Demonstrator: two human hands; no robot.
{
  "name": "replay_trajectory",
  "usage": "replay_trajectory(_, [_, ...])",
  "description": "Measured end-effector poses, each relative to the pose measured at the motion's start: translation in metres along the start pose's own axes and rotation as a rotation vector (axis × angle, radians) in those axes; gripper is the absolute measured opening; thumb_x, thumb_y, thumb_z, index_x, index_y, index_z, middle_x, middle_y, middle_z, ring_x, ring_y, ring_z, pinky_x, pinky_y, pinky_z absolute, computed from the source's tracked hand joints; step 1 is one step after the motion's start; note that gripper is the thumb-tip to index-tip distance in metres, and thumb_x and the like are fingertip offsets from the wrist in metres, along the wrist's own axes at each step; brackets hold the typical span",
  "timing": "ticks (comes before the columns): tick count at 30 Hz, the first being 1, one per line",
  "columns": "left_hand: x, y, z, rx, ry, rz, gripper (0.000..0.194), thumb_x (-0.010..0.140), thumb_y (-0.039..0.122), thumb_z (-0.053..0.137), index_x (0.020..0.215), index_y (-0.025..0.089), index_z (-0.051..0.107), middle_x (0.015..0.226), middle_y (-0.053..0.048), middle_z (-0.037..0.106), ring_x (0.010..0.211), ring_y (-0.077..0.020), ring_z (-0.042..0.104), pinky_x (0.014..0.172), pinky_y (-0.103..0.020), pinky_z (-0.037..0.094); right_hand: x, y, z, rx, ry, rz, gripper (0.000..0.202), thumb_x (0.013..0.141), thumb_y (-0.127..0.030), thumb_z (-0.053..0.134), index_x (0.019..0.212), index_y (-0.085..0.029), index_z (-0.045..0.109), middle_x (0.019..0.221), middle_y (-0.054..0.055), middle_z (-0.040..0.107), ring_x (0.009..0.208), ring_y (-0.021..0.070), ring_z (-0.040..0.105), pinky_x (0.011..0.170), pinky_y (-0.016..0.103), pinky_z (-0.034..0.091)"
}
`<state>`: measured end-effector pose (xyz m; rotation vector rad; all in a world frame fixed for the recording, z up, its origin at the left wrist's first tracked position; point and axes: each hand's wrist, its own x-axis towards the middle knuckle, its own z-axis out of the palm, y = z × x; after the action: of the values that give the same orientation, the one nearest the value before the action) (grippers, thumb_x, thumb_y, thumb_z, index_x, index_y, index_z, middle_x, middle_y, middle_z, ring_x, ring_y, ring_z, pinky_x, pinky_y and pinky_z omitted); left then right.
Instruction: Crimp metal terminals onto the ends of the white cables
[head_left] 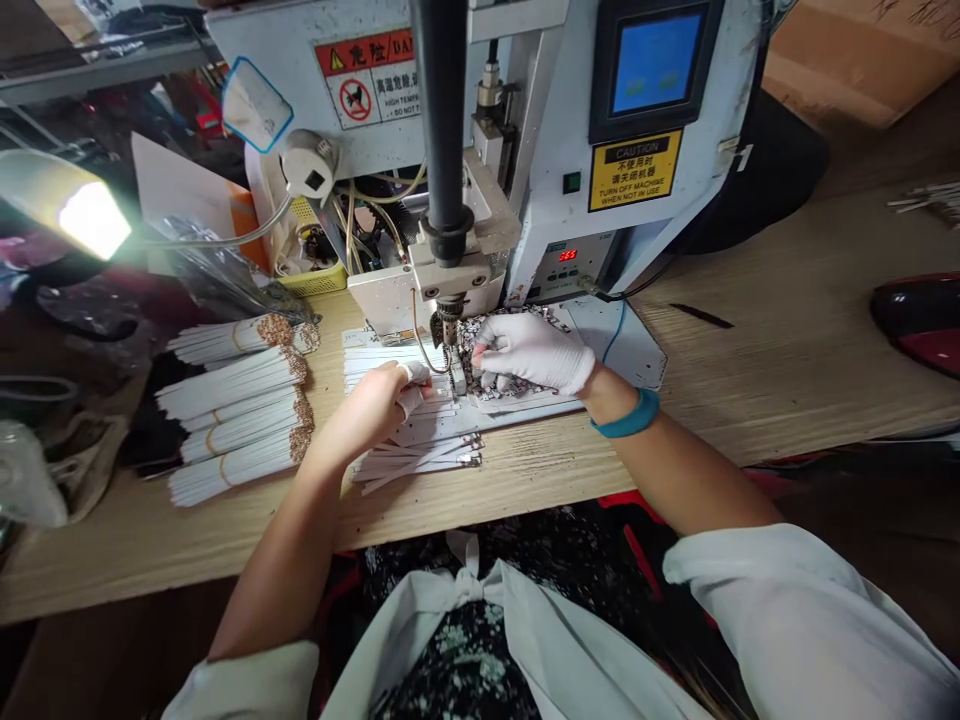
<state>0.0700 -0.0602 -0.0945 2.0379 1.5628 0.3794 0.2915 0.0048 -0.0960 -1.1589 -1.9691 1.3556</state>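
My left hand [382, 398], with white wraps on some fingers, is closed at the left side of the machine's soldering head [450, 320]. Its fingertips are over flat white cables [379, 358] laid side by side; whether they grip one is hidden. My right hand [536, 350], in a white glove with a bare fingertip showing, is pinched above a pile of small dark and silvery parts [551, 320]. What it pinches is too small to make out. More white cables with small metallic ends [420, 458] lie loose in front of the machine plate.
Bundles of white cables with copper-coloured ends [240, 410] are stacked at the left. A lit lamp [94, 218] stands beyond them. The machine [555, 60] rises ahead, with a blue screen [656, 62]. A dark thin tool [701, 316] lies at the right.
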Motion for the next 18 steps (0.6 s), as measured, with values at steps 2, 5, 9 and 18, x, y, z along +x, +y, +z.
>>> replay_trajectory(2, [0.000,-0.001,0.000,-0.066,0.029,0.040,0.021,0.081,0.031,0.050,0.072,0.017,0.063,0.073,-0.005,0.067,0.066,-0.0183,0.057,0.063,-0.027,0.042,0.002,0.001,0.001,0.069,-0.015,0.015,0.004,0.074,-0.015,0.064,0.076,-0.014,0.061,0.068,0.001,0.064,0.053,0.0112,0.058,0.050,0.024,0.046])
replay_trajectory(5, [0.001,-0.002,0.000,-0.172,0.037,0.050,0.030,0.082,0.044,0.052,0.071,0.017,0.061,0.067,-0.003,0.063,0.062,-0.0167,0.053,0.059,-0.026,0.040,0.005,0.002,0.002,0.082,0.020,-0.014,0.005,0.074,-0.016,0.066,0.075,-0.013,0.063,0.071,0.002,0.064,0.059,0.0105,0.056,0.051,0.022,0.045])
replay_trajectory(9, [0.003,-0.002,0.000,-0.294,0.025,0.006,0.037,0.077,0.053,0.058,0.070,0.017,0.062,0.066,-0.003,0.062,0.064,-0.0174,0.053,0.061,-0.027,0.041,0.007,0.002,0.003,0.150,0.033,0.027,0.007,0.074,-0.014,0.066,0.079,-0.010,0.068,0.072,0.004,0.065,0.057,0.0097,0.053,0.048,0.022,0.042])
replay_trajectory(18, [0.015,0.000,0.001,-0.427,0.015,-0.092,0.043,0.067,0.057,0.067,0.070,0.015,0.065,0.065,-0.001,0.061,0.062,-0.0155,0.050,0.059,-0.026,0.039,0.008,-0.011,0.017,0.294,-0.040,0.180,0.013,0.076,-0.002,0.062,0.083,-0.013,0.059,0.060,-0.004,0.056,0.042,0.0061,0.050,0.036,0.018,0.042])
